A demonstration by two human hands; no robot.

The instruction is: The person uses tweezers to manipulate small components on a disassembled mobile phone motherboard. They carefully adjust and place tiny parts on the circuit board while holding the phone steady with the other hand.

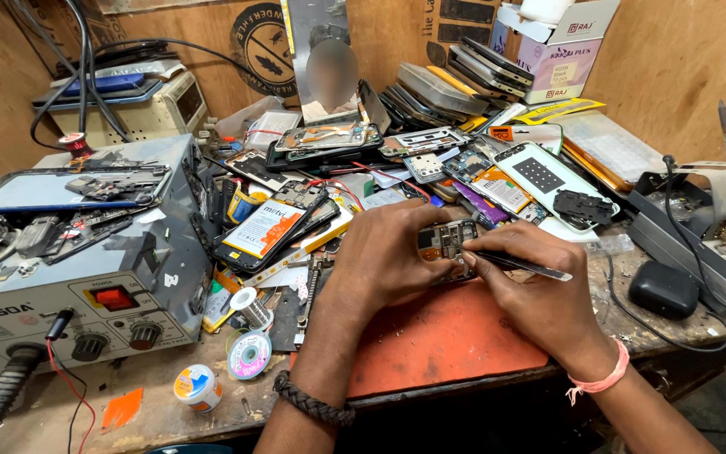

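My left hand grips a small phone circuit board and holds it just above an orange work mat. My right hand pinches dark metal tweezers, with their tips at the board's right edge. A braided dark band sits on my left wrist and a pink thread on my right wrist. Part of the board is hidden under my fingers.
A grey hot-air rework station stands at the left with red switch and knobs. Several opened phones and boards crowd the bench behind. Solder spools lie front left. A black box and cable rest right.
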